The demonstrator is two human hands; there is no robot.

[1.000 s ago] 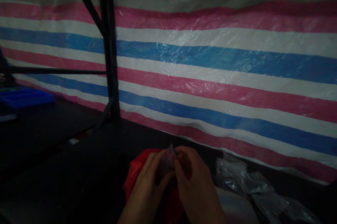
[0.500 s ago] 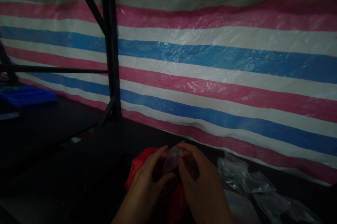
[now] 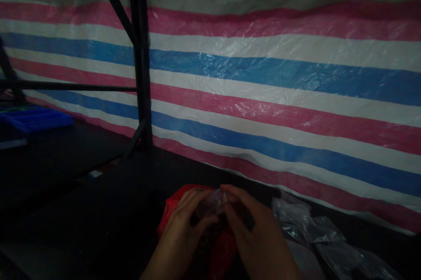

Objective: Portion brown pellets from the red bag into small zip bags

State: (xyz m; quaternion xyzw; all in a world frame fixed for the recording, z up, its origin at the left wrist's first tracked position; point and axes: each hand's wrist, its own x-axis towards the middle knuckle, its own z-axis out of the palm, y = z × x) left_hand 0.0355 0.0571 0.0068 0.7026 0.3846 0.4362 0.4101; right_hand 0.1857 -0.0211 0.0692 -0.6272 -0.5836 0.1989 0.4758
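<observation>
Between my hands is a small clear plastic bag (image 3: 213, 201), held above a red plastic bag (image 3: 176, 199). My left hand (image 3: 186, 223) curves round the clear bag's left side, fingers and thumb closed on it. The thumb and fingertips of my right hand (image 3: 255, 227) pinch its right edge. Dark small contents show dimly in the red bag under my hands; I cannot make out what they are. Whether anything lies inside the clear bag is too dim to tell.
Several clear plastic bags (image 3: 324, 229) lie in a row to the right, beside a pale rounded object (image 3: 304, 258). A black metal post (image 3: 142, 60) rises from the dark table (image 3: 98, 210). Blue trays (image 3: 42, 118) sit far left. A striped plastic sheet (image 3: 279, 104) hangs behind.
Both hands have dipped slightly with the clear bag, which now sits lower and flatter between them. The left fingers have come further round it.
</observation>
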